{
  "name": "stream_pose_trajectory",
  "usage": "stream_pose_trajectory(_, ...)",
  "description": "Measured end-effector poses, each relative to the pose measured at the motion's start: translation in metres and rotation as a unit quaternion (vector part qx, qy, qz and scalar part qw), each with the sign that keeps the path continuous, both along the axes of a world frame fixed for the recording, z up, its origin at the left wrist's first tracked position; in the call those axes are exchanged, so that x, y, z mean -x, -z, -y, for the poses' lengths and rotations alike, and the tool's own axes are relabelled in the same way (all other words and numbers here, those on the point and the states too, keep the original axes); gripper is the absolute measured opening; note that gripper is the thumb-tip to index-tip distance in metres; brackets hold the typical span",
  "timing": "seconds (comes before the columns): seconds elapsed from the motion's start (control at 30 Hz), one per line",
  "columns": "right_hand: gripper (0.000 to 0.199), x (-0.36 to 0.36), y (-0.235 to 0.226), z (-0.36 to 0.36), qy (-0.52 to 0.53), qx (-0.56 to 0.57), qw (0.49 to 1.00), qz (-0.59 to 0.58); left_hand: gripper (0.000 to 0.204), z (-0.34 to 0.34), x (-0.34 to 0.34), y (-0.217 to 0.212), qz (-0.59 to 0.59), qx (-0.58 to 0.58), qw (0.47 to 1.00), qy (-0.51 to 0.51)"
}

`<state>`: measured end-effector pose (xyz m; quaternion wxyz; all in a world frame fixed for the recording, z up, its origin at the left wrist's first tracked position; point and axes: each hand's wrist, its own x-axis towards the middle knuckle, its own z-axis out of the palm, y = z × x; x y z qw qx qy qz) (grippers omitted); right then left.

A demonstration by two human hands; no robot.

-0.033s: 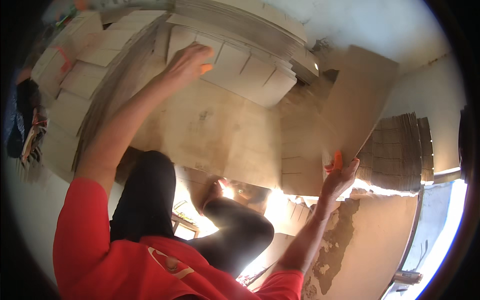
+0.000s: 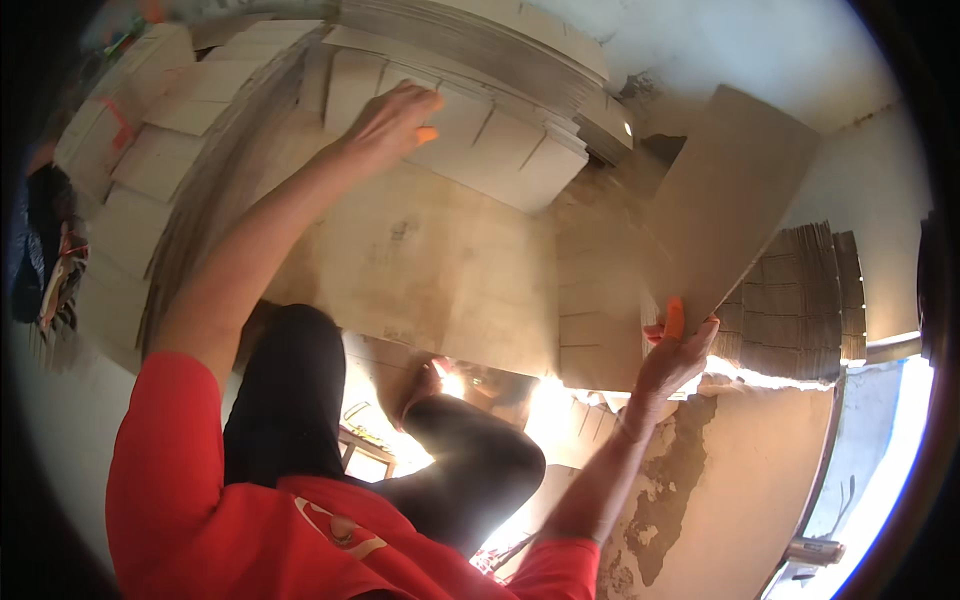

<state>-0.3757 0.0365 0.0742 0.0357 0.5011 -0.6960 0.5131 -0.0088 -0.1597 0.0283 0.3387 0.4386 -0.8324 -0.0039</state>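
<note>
My right hand (image 2: 672, 362) grips the lower end of a long brown cardboard sheet (image 2: 735, 190), which stands up at a slant, leaning right. An orange cover shows on one of its digits. My left hand (image 2: 392, 125) is raised over a stack of slotted cardboard pieces (image 2: 500, 140); its fingers are loosely bent, with the orange-tipped thumb apart from them and nothing visible between. Whether it touches the top piece I cannot tell. A broad flat brown board (image 2: 440, 260) lies between my hands, in front of the stack.
More cardboard stacks (image 2: 210, 90) rise at the left, and a bundle of cardboard pieces (image 2: 790, 300) stands beyond my right hand. Behind is a pale wall (image 2: 760, 40). My bent legs (image 2: 290, 400) are close below the board. Bright light comes through gaps at the lower right.
My left hand has shifted slightly right. The cardboard sheet in my right hand has tipped a little further right at its top.
</note>
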Motion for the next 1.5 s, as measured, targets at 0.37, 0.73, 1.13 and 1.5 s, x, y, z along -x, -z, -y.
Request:
stream_pose_trajectory(0.37, 0.024, -0.077, 0.013, 0.028, 0.023, 0.083, 0.986, 0.142, 0.030, 0.108, 0.121, 0.059, 0.109, 0.129, 0.985, 0.046)
stream_pose_trajectory(0.73, 0.043, -0.076, 0.042, 0.048, 0.011, 0.114, 0.990, -0.081, 0.008, 0.086, 0.109, 0.048, 0.069, 0.099, 0.984, 0.132)
stream_pose_trajectory(1.13, 0.058, -0.076, 0.048, 0.041, -0.095, 0.038, 0.992, -0.074, 0.010, 0.027, 0.125, 0.033, 0.127, 0.037, 0.972, 0.194)
stream_pose_trajectory(1.5, 0.055, -0.079, 0.080, 0.045, -0.077, -0.067, 0.984, -0.144, 0.002, -0.030, 0.140, 0.007, 0.060, 0.073, 0.963, 0.253)
